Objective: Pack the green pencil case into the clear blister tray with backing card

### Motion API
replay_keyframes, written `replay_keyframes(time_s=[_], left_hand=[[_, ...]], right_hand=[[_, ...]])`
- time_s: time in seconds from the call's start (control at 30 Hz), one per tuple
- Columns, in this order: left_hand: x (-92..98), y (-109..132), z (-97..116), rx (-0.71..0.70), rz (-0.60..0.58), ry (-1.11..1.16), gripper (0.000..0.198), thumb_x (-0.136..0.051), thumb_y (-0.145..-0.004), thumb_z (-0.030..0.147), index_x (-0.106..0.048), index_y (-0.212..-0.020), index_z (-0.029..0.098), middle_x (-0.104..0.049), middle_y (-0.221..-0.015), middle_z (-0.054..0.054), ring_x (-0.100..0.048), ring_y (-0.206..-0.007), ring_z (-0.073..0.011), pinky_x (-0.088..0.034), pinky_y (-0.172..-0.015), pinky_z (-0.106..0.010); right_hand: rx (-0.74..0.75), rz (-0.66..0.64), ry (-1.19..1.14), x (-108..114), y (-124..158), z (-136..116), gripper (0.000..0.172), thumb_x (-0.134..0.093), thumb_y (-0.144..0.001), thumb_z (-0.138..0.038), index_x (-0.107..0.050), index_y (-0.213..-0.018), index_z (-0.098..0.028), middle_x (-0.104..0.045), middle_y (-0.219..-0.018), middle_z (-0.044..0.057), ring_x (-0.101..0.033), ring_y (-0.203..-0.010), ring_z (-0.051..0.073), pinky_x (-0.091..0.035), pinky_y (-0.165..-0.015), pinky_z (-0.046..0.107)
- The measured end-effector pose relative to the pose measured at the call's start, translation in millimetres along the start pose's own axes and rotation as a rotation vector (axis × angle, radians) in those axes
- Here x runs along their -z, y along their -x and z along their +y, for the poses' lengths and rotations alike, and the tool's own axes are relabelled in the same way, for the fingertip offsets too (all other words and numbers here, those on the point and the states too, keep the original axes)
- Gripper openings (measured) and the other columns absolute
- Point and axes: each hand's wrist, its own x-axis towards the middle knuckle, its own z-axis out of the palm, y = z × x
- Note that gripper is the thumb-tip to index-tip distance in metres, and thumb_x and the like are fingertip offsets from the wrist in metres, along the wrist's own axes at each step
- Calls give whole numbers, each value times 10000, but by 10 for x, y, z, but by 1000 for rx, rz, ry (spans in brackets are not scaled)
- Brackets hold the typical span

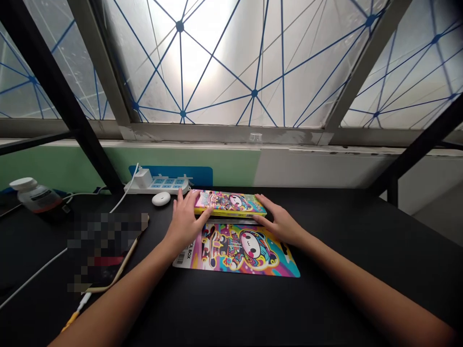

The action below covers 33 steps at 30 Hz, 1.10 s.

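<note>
A slim colourful pencil box (pixel 231 202) with a cartoon character and a yellow side is between my two hands. My left hand (pixel 186 219) grips its left end, thumb at the near edge and fingers along the far side. At the right end, my right hand (pixel 280 221) holds it with thumb and fingers around the corner. Nearer to me is a flat panel (pixel 238 250) with the same character, rounded corners, a barcode and the letters "CL BOX". A grey strip runs between the two pieces; whether they are joined I cannot tell.
Behind my left hand are a white earbud case (pixel 161 198) and a power strip (pixel 159 184) with a plugged-in charger. A blurred phone-like object (pixel 108 250) with a cable lies left, near a white-capped bottle (pixel 38 195). Black frame bars (pixel 415 149) flank the black table (pixel 231 313).
</note>
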Motion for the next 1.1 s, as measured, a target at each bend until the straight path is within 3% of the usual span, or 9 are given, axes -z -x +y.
replay_keyframes(time_s=[0.17, 0.27, 0.37, 0.5, 0.67, 0.8, 0.9, 1.0, 1.1], left_hand=[[4, 19, -92, 3, -169, -160, 648, -371, -972, 607, -452, -1441, 167, -287, -1606, -188, -78, -1510, -400, -228, -1143, -628], [13, 14, -55, -31, -178, -268, 639, -326, -989, 592, -468, -1439, 162, -214, -1631, -177, -76, -1517, -374, -202, -1149, -635], [-18, 24, 17, -137, -150, -314, 638, -340, -996, 568, -400, -1490, 169, -255, -1622, -153, -105, -1521, -336, -188, -1167, -612], [-91, 14, 155, -345, -9, -321, 574, -353, -1014, 484, -404, -1487, 162, -262, -1624, -135, -116, -1524, -302, -174, -1194, -542], [-169, -48, 143, -355, -74, -367, 584, -371, -1007, 506, -404, -1501, 196, -301, -1608, -141, -200, -1505, -323, -212, -1176, -538], [-120, -110, -39, -250, -181, -380, 523, -338, -1014, 479, -500, -1439, 220, -426, -1545, -137, -332, -1453, -338, -238, -1159, -552], [-47, -142, -112, -184, -180, -404, 495, -272, -1028, 429, -550, -1381, 221, -458, -1525, -135, -349, -1446, -331, -280, -1135, -564], [-21, -141, -95, -149, -147, -429, 507, -270, -1024, 468, -602, -1289, 191, -445, -1525, -170, -338, -1448, -348, -281, -1120, -606], [-54, -120, -60, -151, -87, -434, 561, -302, -1009, 531, -528, -1373, 169, -330, -1587, -180, -275, -1475, -355, -256, -1127, -622]], right_hand=[[69, -80, 207, -39, 66, 49, 594, -478, -966, -543, -475, -1454, -205, -282, -1605, 181, -234, -1482, 353, -243, -1144, 633], [166, 4, 297, 9, 83, -73, 466, -472, -992, -458, -559, -1364, -190, -346, -1576, 200, -329, -1450, 343, -226, -1140, 647], [374, 103, 261, 13, 144, -284, 328, -535, -975, -364, -626, -1239, -192, -565, -1416, 181, -526, -1305, 300, -357, -1091, 566], [563, -3, 101, -97, 278, -614, 253, -534, -974, -344, -665, -1118, -183, -724, -1056, 111, -663, -973, 221, -505, -893, 402], [380, -369, 75, -252, 355, -812, 739, -554, -886, -652, -449, -1466, -207, -486, -1495, 148, -410, -1381, 328, -351, -1117, 502], [289, -498, 74, -214, 340, -765, 955, -530, -834, -749, -248, -1570, -212, -273, -1618, 166, -240, -1477, 371, -182, -1181, 597], [269, -455, 73, -173, 341, -725, 849, -563, -840, -714, -385, -1503, -214, -411, -1545, 166, -354, -1415, 362, -264, -1149, 571], [191, -292, 87, -204, 347, -714, 522, -556, -916, -590, -575, -1265, -202, -600, -1294, 147, -533, -1196, 309, -432, -997, 480], [98, -160, 145, -284, 348, -719, 325, -531, -956, -511, -591, -1039, -203, -630, -1032, 100, -574, -954, 259, -472, -828, 415]])
